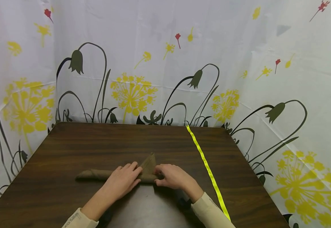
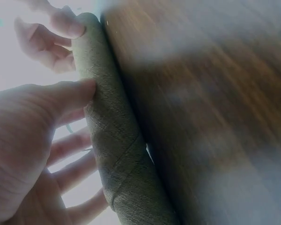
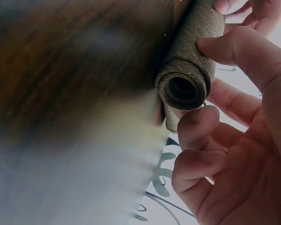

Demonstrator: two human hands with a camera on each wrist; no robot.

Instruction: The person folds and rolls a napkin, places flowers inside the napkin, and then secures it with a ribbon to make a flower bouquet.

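Observation:
An olive-brown cloth [image 1: 97, 174] lies across the table, rolled into a tube, with a flat pointed corner sticking out on its far side. My left hand [image 1: 123, 180] holds the middle of the roll, its thumb on the near side and its fingers beyond. In the left wrist view the thumb of that hand [image 2: 33, 140] presses on the rolled cloth [image 2: 117, 136], where a slanting fold edge shows. My right hand [image 1: 174, 178] grips the roll's right end between thumb and fingers. The right wrist view shows the hollow spiral end of the cloth [image 3: 189, 65] beside the right hand [image 3: 243, 117].
The dark wood-grain table [image 1: 97, 142] carries a yellow tape strip [image 1: 206, 164] running front to back on the right. Behind it hangs a white curtain [image 1: 159, 19] printed with flowers. A pale glare lies on the table's near middle.

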